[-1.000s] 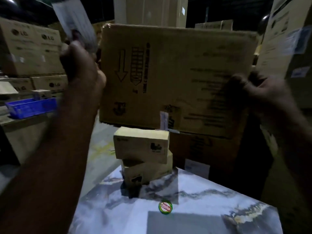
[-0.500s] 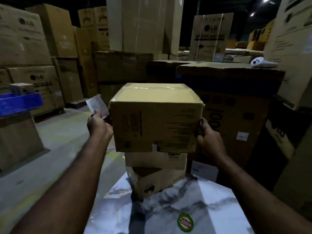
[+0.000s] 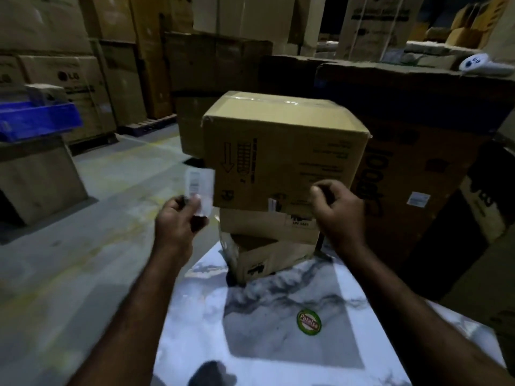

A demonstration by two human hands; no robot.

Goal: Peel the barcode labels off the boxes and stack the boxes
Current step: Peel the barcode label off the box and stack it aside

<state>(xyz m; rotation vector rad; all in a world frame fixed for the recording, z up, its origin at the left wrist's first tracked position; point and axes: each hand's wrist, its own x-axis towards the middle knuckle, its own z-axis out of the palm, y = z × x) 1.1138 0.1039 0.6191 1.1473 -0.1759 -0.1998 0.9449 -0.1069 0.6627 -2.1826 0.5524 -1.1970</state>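
Observation:
A large brown cardboard box (image 3: 281, 154) rests on top of two smaller boxes, the middle box (image 3: 262, 225) and the bottom box (image 3: 264, 257), stacked at the far edge of a marble-patterned table (image 3: 278, 344). My left hand (image 3: 178, 221) pinches a white barcode label (image 3: 199, 188), held up just left of the big box. In front of the big box's lower right corner my right hand (image 3: 338, 215) hangs with its fingers curled, off the box and holding nothing. A small strip of white label (image 3: 272, 204) remains on the big box's front, near its bottom edge.
A round green and red sticker (image 3: 308, 321) lies on the table. A tall dark carton (image 3: 418, 162) with a white label stands right of the stack. A blue crate (image 3: 36, 121) sits on a carton at the left. Concrete floor (image 3: 83, 232) stretches left, with big cartons behind.
The big box came down from in front of the camera onto the two small boxes. Both hands then let go of it and drew back, the left still holding the label.

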